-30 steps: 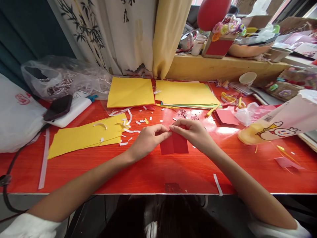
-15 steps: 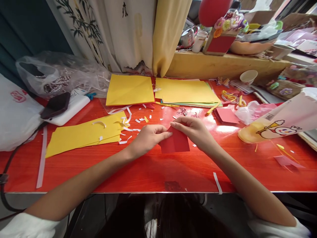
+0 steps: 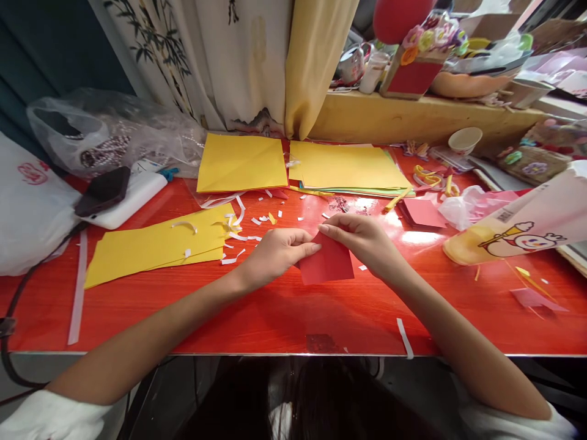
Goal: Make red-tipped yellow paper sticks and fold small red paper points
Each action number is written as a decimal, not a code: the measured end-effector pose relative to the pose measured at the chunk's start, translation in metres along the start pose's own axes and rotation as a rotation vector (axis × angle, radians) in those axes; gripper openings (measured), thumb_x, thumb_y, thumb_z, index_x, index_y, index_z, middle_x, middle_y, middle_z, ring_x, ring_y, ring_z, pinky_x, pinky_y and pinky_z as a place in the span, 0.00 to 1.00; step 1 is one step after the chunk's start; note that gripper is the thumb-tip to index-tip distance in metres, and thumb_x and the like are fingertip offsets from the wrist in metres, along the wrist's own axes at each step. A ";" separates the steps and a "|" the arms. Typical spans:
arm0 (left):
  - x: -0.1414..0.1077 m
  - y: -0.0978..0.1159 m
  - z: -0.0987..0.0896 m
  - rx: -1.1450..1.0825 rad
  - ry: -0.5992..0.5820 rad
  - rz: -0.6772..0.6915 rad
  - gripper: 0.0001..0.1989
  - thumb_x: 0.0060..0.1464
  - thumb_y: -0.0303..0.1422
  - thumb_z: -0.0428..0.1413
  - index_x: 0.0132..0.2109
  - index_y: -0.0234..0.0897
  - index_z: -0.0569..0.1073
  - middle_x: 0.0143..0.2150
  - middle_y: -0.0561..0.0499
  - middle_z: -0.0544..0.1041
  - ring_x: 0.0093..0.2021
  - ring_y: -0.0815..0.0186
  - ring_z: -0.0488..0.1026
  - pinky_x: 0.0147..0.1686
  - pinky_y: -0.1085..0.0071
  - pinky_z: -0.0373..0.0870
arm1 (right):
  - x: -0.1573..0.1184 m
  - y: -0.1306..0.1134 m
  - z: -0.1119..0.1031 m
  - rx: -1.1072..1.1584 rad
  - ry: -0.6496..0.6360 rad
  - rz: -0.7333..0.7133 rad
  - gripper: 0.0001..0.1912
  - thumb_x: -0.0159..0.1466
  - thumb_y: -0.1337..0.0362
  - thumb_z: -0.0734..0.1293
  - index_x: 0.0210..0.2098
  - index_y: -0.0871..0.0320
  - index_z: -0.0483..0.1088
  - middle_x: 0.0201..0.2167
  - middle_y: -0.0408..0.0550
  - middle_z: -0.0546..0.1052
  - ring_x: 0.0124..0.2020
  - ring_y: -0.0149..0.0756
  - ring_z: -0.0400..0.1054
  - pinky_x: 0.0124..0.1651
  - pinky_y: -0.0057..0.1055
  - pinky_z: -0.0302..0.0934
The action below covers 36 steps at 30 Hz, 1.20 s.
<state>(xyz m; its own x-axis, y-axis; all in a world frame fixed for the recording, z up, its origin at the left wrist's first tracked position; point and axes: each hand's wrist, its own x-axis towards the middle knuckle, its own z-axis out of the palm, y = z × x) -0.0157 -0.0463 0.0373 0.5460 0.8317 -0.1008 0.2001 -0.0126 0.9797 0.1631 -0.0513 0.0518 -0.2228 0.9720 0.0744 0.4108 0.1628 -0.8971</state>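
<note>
Red paper (image 3: 332, 263), plain and straight-edged

Well to the right of the fingers (image 3: 306, 249) is a tall printed cup (image 3: 523, 229) with pale yellow contents, and farther off beyond them on that side, a small white cup (image 3: 465, 141) near a yellow ledge (image 3: 367, 119) crowded with odds and ends, a can (image 3: 352, 63) among them. Well left of the fingers, a dark phone (image 3: 104, 190) lies between a white plastic bag (image 3: 34, 214) and a clear bag (image 3: 156, 131). Straight beyond them hangs a pale curtain (image 3: 247, 67).
</note>
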 end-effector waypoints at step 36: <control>0.006 -0.002 -0.009 0.100 0.183 0.092 0.12 0.53 0.39 0.53 0.36 0.34 0.72 0.35 0.51 0.74 0.36 0.69 0.69 0.38 0.73 0.64 | 0.003 0.009 0.004 0.396 0.007 0.137 0.26 0.60 0.43 0.58 0.30 0.59 0.72 0.28 0.49 0.73 0.30 0.32 0.68 0.32 0.27 0.63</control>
<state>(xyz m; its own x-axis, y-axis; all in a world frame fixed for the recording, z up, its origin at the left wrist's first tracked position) -0.0194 -0.0362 0.0365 0.4109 0.9112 0.0298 0.2413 -0.1402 0.9603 0.1621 -0.0473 0.0425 -0.1831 0.9815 -0.0554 0.0644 -0.0443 -0.9969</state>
